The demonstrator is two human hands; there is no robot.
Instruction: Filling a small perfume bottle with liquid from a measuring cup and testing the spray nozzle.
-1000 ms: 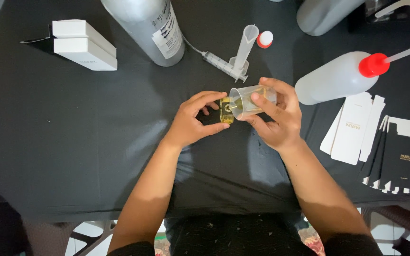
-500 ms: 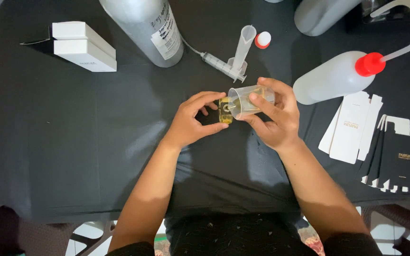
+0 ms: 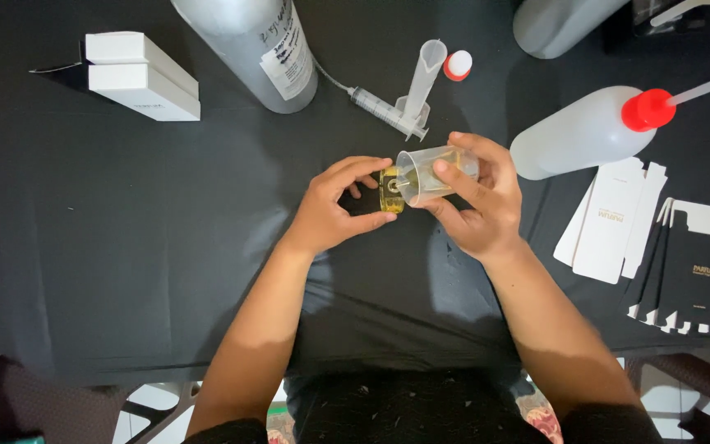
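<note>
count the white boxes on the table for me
2: a pair of closed white boxes at the far left of the black table, one stacked partly on the other. More could sit outside the frame.

Your left hand (image 3: 330,215) holds a small bottle (image 3: 390,190) at the middle of the bench (image 3: 125,247), and your right hand (image 3: 478,201) tips a beaker (image 3: 425,174) against it from the right. Behind them lie a syringe (image 3: 384,111), a measuring cylinder (image 3: 421,82) and a cap (image 3: 457,65), with a large canister (image 3: 260,49) further left and two stacked boxes (image 3: 141,76) at the far left. To your right a wash bottle (image 3: 585,131) lies on its side, with flat cartons (image 3: 643,230) nearer you.
</note>
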